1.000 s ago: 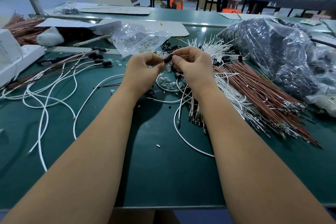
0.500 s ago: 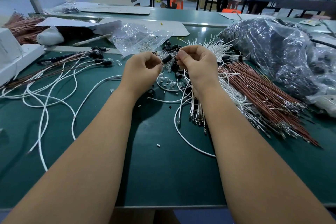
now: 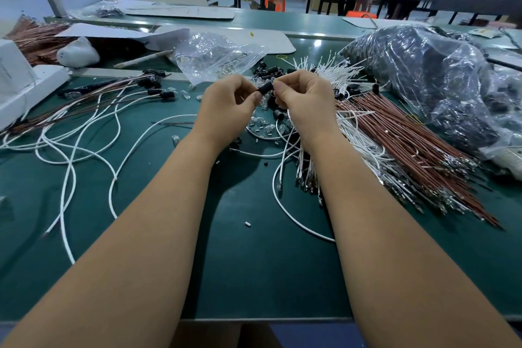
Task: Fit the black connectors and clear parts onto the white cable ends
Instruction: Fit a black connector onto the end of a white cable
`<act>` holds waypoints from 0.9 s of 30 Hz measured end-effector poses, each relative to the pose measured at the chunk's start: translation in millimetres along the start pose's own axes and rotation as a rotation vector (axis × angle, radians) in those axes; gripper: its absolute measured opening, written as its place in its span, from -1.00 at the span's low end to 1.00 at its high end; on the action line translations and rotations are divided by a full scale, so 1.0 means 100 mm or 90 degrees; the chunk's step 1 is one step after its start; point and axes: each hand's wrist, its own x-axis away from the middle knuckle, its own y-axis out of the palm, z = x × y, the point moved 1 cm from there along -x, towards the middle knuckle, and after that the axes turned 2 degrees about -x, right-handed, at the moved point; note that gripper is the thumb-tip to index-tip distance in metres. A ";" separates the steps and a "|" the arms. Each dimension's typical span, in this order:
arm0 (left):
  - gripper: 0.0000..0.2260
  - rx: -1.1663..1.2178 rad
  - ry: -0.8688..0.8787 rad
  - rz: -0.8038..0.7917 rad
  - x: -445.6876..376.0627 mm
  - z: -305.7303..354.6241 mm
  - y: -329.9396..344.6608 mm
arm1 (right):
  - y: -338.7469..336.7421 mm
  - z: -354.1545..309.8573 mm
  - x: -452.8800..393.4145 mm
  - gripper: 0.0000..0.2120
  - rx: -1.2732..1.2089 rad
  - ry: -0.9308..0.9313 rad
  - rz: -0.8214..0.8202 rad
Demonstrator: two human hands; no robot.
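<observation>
Forearms reach in from six o'clock across the green bench (image 3: 254, 271), bare there except for a small white offcut (image 3: 247, 224) and one loose white cable (image 3: 293, 217) looping toward five o'clock. At the centre the two hands meet, fingertips almost touching: the left hand (image 3: 226, 104) and the right hand (image 3: 306, 102) each pinch one end of a single black connector (image 3: 265, 88), lifted clear of the bench and held crosswise between them, probably so one hand can steady the shell while the other feeds something in. Whether a cable end is already inside it I cannot tell; the fingers hide the ends. Directly beneath the hands lie scattered clear parts (image 3: 268, 128), and just beyond them at twelve o'clock a heap of spare black connectors (image 3: 265, 70), both within a finger's reach, which seems the reason for that placing. At three o'clock a fanned bundle of brown wires (image 3: 418, 150) lies beside bare white cable ends (image 3: 336, 68). At nine o'clock finished cables (image 3: 158, 87), black caps on, lie gathered out of the way. Farther at one o'clock sits a large plastic bag (image 3: 423, 79); at eleven o'clock, a small clear bag (image 3: 214, 54).
</observation>
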 end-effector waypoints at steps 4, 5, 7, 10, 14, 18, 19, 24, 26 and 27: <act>-0.95 0.016 -0.012 0.001 0.00 0.00 0.00 | 0.01 0.00 0.00 -0.89 0.083 -0.042 0.014; -0.95 0.021 -0.015 0.002 0.00 0.00 0.00 | 0.02 -0.01 0.00 -0.90 0.102 -0.049 0.017; -0.95 0.024 -0.023 0.005 0.00 0.00 0.01 | 0.03 -0.01 0.01 -0.89 0.130 -0.057 0.016; -0.94 0.016 -0.033 0.014 0.00 0.00 0.01 | 0.05 -0.02 0.03 -0.91 0.153 -0.060 -0.010; -0.91 0.005 -0.063 0.017 0.00 0.02 0.01 | 0.07 -0.02 0.04 -0.89 0.170 -0.081 -0.012; -0.96 0.095 -0.111 -0.008 -0.01 0.05 -0.03 | 0.05 -0.04 0.05 -0.90 0.164 -0.086 -0.011; -0.97 0.111 -0.116 -0.015 -0.01 0.05 -0.03 | 0.05 -0.05 0.05 -0.90 0.158 -0.085 -0.013; -0.94 0.080 -0.083 -0.059 -0.01 0.03 -0.01 | 0.05 -0.06 0.06 -0.96 0.094 -0.043 -0.022; -0.90 0.066 -0.065 -0.063 -0.01 0.03 0.00 | 0.06 -0.05 0.06 -0.88 0.079 -0.032 -0.024; -0.90 0.062 -0.060 -0.065 -0.01 0.02 0.00 | 0.06 -0.05 0.06 -0.85 0.076 -0.028 -0.027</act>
